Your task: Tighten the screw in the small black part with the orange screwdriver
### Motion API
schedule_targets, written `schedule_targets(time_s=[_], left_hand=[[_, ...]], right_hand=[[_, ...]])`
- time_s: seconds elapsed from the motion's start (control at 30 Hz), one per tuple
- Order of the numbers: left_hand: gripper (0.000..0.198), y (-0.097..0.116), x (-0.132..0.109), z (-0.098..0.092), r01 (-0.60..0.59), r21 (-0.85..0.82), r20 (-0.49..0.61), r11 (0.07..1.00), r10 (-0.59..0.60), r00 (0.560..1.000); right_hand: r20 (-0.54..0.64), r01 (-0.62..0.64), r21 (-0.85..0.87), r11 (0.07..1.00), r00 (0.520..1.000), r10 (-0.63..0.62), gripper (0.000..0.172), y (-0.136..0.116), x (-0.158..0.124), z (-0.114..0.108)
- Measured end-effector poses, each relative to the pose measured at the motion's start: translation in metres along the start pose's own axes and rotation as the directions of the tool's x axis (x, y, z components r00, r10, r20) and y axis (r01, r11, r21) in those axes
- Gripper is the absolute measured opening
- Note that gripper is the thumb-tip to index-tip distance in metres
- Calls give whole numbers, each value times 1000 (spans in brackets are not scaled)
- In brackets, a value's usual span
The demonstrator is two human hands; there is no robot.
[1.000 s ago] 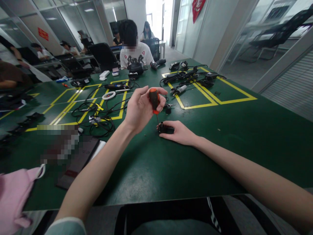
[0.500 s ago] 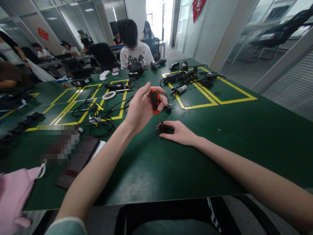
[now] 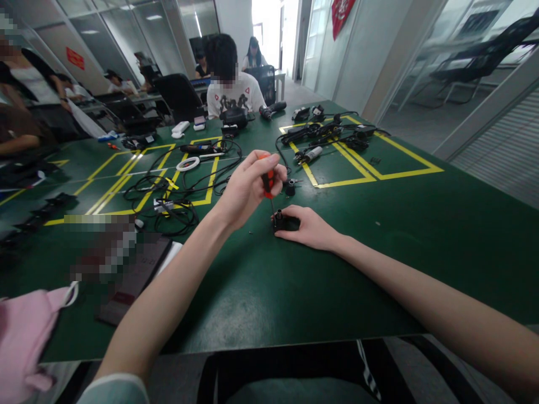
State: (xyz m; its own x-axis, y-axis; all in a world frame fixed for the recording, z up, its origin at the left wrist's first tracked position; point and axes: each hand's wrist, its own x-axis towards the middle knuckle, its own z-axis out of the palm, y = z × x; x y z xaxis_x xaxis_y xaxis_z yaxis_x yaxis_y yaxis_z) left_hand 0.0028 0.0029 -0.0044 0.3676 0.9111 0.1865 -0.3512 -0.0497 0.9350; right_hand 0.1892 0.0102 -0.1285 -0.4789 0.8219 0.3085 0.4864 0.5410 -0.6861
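Note:
My left hand (image 3: 246, 188) is closed around the orange and black handle of a screwdriver (image 3: 268, 180). Its thin shaft points down to the left end of a small black part (image 3: 288, 223), where the tip meets it or comes very close. That black part lies on the green table with a short upright stub near its left end. My right hand (image 3: 309, 227) grips it from the right, fingers behind and thumb in front. Just beyond stands a small black conical piece (image 3: 290, 187). A tiny screw-like bit (image 3: 251, 232) lies left of the black part.
Tangled black cables (image 3: 172, 216) and a white ring (image 3: 187, 164) lie to the left. More cables and tools (image 3: 320, 134) sit inside yellow tape outlines at the back right. A dark notebook (image 3: 135, 275) and pink cloth (image 3: 29, 331) are front left. A person (image 3: 233, 92) sits opposite.
My left thumb and fingers have turned around the screwdriver handle, with the thumb now across its top. My right hand and the black part stay put. A person at far left has shifted.

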Motion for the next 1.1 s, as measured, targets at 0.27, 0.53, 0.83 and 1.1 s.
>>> schedule_targets(time_s=[0.27, 0.53, 0.83, 1.1], left_hand=[[47, 3, 2, -1, 28, -63, -1, 998, -28, 1000], [23, 2, 1, 1, 42, -91, 4, 995, -42, 999], [22, 1, 1, -1, 41, -46, 12, 998, -40, 999], [27, -1, 0, -2, 2, -22, 53, 1000, -1, 999]], right_hand=[[-1, 52, -42, 998, 999, -52, 33, 2, 1, -4], [2, 58, -35, 998, 998, -58, 31, 5, 1, -4], [3, 67, -49, 997, 998, -67, 31, 4, 1, -4], [7, 64, -32, 997, 998, -64, 29, 2, 0, -4]])
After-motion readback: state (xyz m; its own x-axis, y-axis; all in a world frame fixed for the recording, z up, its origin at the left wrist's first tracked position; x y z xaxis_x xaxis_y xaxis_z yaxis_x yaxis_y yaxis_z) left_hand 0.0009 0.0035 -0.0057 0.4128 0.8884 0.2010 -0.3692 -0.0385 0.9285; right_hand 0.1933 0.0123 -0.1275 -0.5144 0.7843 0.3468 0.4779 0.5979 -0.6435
